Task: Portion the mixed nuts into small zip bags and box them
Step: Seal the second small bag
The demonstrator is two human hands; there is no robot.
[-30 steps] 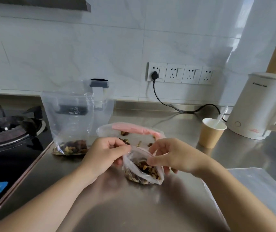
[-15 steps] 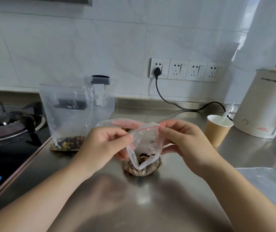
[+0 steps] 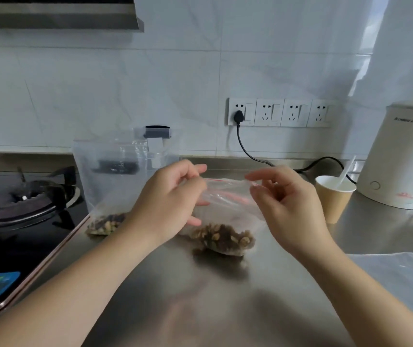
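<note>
A small clear zip bag [image 3: 228, 196] with a red seal strip stands on the steel counter, mixed nuts [image 3: 223, 237] heaped in its bottom. My left hand [image 3: 167, 204] pinches the bag's top edge at its left end. My right hand [image 3: 285, 204] pinches the top edge at its right end, so the seal is stretched level between them. Behind and to the left stands a large clear zip bag [image 3: 115, 176] with a small layer of nuts [image 3: 105, 222] at its base. No box is in view.
A gas stove [image 3: 22, 204] fills the left side. A paper cup [image 3: 334, 199] with a white spoon and a white electric kettle [image 3: 400, 156] stand at the right. Clear plastic sheeting [image 3: 398, 276] lies at the near right. A black cord [image 3: 245, 149] runs from the wall sockets.
The small bag was lifted upright, then its top pulled wide; my hands moved apart along the seal, left going left and right going right.
</note>
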